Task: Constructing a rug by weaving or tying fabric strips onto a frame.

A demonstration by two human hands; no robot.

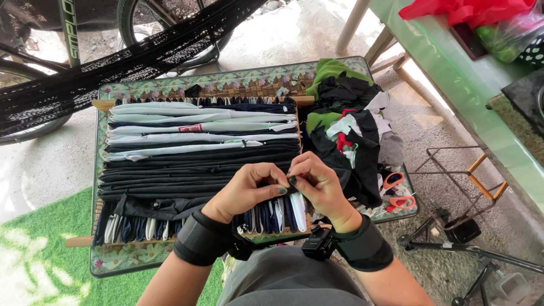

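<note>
A wooden weaving frame [103, 104] lies on a small floral-topped table [170, 86], filled with woven fabric strips: pale blue and white ones at the far end, black ones [192, 170] nearer me. My left hand [246, 190] and my right hand [317, 184] meet at the frame's near right part, both pinching a dark fabric strip [286, 190] over the upright navy and white strips [272, 215]. Both wrists wear black bands.
A heap of black, green, white and red cloth scraps [348, 122] sits on the table's right side, with orange-handled scissors [399, 192] near it. A black hammock [113, 68] and bicycle wheels are beyond. A green table [470, 96] stands right, a metal stand [453, 226] below it.
</note>
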